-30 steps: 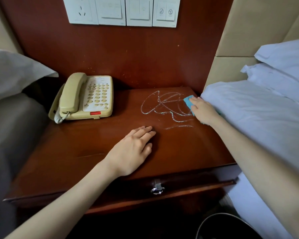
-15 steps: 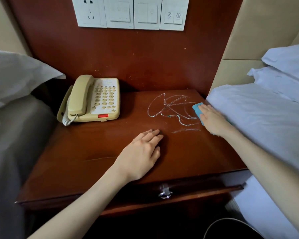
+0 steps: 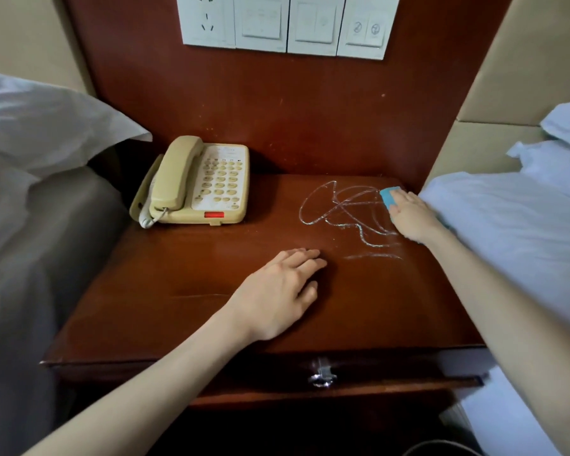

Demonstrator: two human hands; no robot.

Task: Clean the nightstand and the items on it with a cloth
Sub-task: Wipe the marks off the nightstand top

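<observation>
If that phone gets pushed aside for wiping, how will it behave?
The telephone looks plastic, so probably light and easy to slide on the glossy nightstand. Its handset just rests on top and may slip off if tilted. The coiled cord might drag.

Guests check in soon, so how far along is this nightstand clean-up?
Barely started. Done: nothing clearly; white scribbles lie across the right rear of the nightstand. In hand: the right hand presses the blue cloth at their right edge, while the left hand rests flat mid-top. Left: wiping off the scribbles, the rest of the top, and the phone, untouched at the left rear.
</observation>
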